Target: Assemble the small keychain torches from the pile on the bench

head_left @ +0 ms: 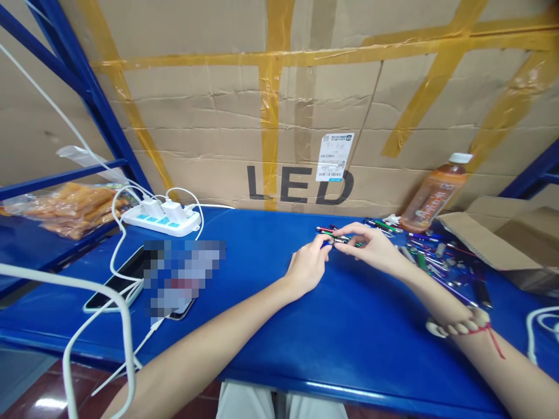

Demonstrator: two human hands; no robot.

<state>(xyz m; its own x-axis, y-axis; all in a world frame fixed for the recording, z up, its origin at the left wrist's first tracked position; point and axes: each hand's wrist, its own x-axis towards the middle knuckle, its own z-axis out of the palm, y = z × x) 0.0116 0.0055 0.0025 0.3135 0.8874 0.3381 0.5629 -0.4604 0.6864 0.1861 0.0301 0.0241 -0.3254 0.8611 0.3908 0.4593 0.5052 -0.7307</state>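
My left hand [308, 262] is closed, its thumb and forefinger pinching a small blue and silver metallic piece [330, 242] above the blue table. Opposite it, the thumb and fingertips of my right hand [371, 249] close on the silver end of the same piece. Fingers cover most of it, so its exact kind does not show. Just behind the fingertips lie a few slim coloured metal pens [324, 230]. To the right of my right forearm spreads a loose pile of coloured metal pens and small parts [437, 262].
A drink bottle [434, 195] stands tilted against the big cardboard box [209, 128] at the back. An open carton [515, 238] sits right. Left are a power strip [168, 224], two phones, the dark one [124, 279] nearer the edge, and loose white cables [124, 326].
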